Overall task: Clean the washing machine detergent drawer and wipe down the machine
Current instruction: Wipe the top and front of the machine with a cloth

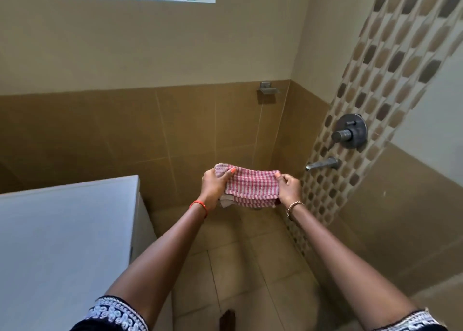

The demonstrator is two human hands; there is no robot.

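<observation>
Both arms reach out over the tiled floor, the left hand and right hand each gripping an end of a folded red-checked cloth. The white washing machine stands near left, apart from the cloth, and a wall spout sits just right of the hands.

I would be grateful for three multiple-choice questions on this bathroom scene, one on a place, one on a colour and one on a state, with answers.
1. Where is the tap relative to the cloth?
A. To its right, on the patterned wall.
B. To its left.
C. Directly below it.

2. What colour is the cloth?
A. Plain blue.
B. Red and white checks.
C. Green stripes.

3. How is the cloth held?
A. Lying flat, untouched.
B. By one hand only.
C. By the left hand and the right hand.

Answers: 1 A, the tap juts from the wall right of the cloth; 2 B, the checks show plainly; 3 C, each hand pinches one end.
</observation>
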